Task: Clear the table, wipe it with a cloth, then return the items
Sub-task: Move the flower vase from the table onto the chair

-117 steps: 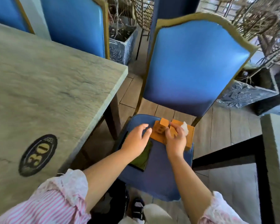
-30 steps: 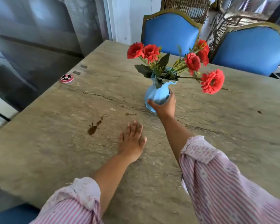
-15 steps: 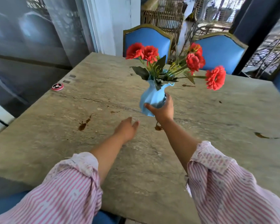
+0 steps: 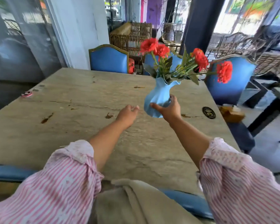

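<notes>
- One view only, from the head: the right hand is wrapped around the lower body of the blue vase, which is lifted above the table, tilted slightly.
- Its long axis is close to vertical, with the red flowers leaning to the right.
- Beside it, the left hand is empty with loose fingers, just left of the vase.
- I judge the chair on the right is the nearer place for it.

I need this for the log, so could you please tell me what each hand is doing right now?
Left hand: open, holding nothing, over the table.
Right hand: closed on the blue vase of red flowers.
</notes>
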### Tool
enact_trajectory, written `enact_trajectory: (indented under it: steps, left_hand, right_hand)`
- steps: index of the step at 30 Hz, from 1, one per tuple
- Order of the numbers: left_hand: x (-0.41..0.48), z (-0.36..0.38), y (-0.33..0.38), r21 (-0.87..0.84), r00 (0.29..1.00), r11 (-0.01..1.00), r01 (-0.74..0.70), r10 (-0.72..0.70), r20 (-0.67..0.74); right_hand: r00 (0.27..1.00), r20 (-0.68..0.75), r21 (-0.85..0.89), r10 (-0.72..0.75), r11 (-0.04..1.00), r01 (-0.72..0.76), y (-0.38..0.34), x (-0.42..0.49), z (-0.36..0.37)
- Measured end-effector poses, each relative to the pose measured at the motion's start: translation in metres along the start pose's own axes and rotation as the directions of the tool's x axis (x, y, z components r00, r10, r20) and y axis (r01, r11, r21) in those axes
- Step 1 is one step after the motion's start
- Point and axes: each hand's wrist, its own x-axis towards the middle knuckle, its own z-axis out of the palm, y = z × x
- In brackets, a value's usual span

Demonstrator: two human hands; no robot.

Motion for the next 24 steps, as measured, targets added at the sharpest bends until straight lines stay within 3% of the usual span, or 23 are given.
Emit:
enact_trajectory:
  steps: [9,19,24]
  left_hand:
    - [-0.051,0.117,0.104,0.002,0.993,0.997,-0.079,0.079,0.089]
    - [-0.018,0.251,0.183,0.0,0.962,0.99,-0.144,0.14,0.233]
    - [0.008,0.323,0.222,-0.037,0.948,0.977,-0.21,0.213,0.235]
  right_hand:
    - [0.995,-0.085,-0.047,0.046,0.998,-0.05,0.076,-0.024,-0.151]
    - [0.957,-0.259,-0.063,0.131,0.986,-0.152,0.162,0.007,-0.268]
    - [0.933,-0.322,-0.042,0.159,0.982,-0.182,0.21,0.045,-0.318]
